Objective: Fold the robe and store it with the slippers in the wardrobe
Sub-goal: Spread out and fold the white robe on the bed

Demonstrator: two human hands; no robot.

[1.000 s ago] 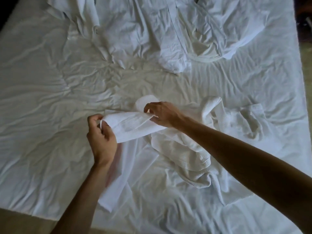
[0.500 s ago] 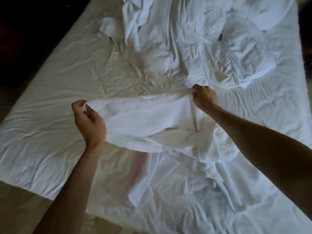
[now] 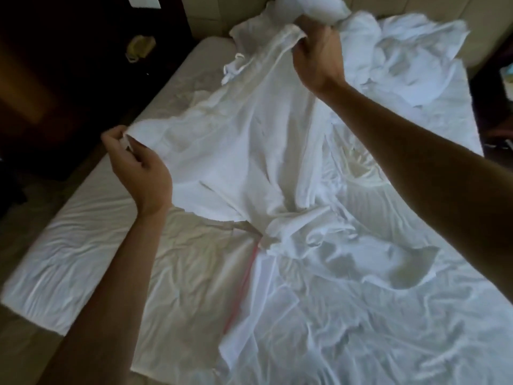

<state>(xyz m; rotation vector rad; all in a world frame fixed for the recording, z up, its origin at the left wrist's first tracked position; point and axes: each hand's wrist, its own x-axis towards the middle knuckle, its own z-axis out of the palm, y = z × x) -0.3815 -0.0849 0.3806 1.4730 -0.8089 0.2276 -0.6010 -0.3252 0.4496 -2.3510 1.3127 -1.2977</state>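
Note:
A white robe (image 3: pixel 244 151) hangs stretched between my two hands above the bed. My left hand (image 3: pixel 138 168) pinches one corner of it at the left, over the bed's left side. My right hand (image 3: pixel 316 54) grips the upper edge, raised high toward the far end of the bed. The lower part of the robe bunches together and trails onto the sheet near the middle. No slippers or wardrobe are in sight.
The bed (image 3: pixel 83 240) is covered by a wrinkled white sheet, with crumpled white bedding (image 3: pixel 402 51) piled at its far right. Dark furniture and floor (image 3: pixel 55 79) lie to the left. A beige headboard (image 3: pixel 216 15) stands behind.
Both hands have lifted and spread apart: my right hand rose far up and away, my left moved left. The robe has come up off the bed and opened out between them.

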